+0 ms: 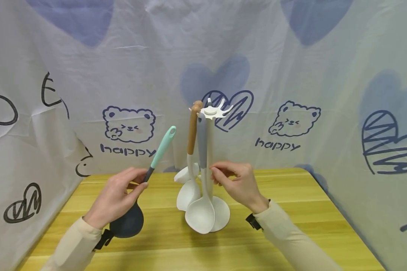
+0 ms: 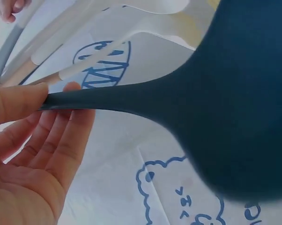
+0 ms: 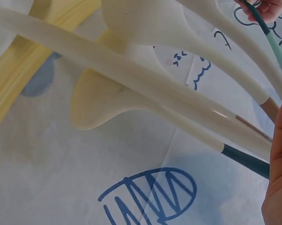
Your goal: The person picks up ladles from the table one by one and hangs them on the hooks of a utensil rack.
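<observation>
My left hand (image 1: 117, 194) pinches a dark ladle (image 1: 127, 222) by its neck, between thumb and fingers. The ladle's mint handle (image 1: 162, 146) slants up and to the right, its bowl low over the table; in the left wrist view the dark bowl (image 2: 244, 103) fills the right side. A white utensil stand (image 1: 220, 212) with a hooked top stands to the right. At its pole my right hand (image 1: 235, 182) holds with curled fingers, though the fingertips are partly hidden. A grey-handled white ladle (image 1: 201, 214) and a brown-handled white utensil (image 1: 188, 194) hang from the stand.
Behind these hangs another white utensil (image 1: 183, 175), partly covered. The stand rests on a yellow wood-grain table (image 1: 274, 233). A pale cloth (image 1: 169, 75) printed with hearts and bears hangs at the back and both sides.
</observation>
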`<state>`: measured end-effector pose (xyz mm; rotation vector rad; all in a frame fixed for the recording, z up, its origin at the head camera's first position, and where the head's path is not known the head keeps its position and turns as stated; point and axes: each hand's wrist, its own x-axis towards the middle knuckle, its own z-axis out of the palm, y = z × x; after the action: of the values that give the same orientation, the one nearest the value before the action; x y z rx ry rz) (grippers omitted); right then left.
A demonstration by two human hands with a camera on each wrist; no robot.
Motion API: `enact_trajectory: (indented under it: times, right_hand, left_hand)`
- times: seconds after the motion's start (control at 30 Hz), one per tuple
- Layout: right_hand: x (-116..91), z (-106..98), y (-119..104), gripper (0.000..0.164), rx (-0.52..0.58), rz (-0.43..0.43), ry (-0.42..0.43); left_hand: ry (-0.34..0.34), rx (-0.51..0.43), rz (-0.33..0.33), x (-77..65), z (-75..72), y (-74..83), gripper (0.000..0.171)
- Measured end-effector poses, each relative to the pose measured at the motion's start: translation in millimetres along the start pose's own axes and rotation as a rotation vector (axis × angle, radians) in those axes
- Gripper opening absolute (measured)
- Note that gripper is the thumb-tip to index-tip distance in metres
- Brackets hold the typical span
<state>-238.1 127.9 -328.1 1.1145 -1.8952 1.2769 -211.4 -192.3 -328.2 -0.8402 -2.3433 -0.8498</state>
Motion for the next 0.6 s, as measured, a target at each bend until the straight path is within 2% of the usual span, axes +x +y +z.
enact_trajectory:
  times: [0.23, 0.47, 0.6]
  right_hand:
    - [7, 4, -10, 0.012, 0.007, -0.041, -0.011]
    - [24, 8, -46, 0.010, 0.100, 0.032, -0.009]
    - [26, 13, -44, 0.008, 0.114, 0.054, -0.006]
  left_hand:
    - [0.046, -0.053, 0.029, 9.0, 5.3, 14.7, 0.033]
    - [0.039, -0.157, 0.096, 15.4, 12.5, 30.9, 0.031]
    - [0.020, -0.206, 0.135, 19.8, 17.3, 40.5, 0.029]
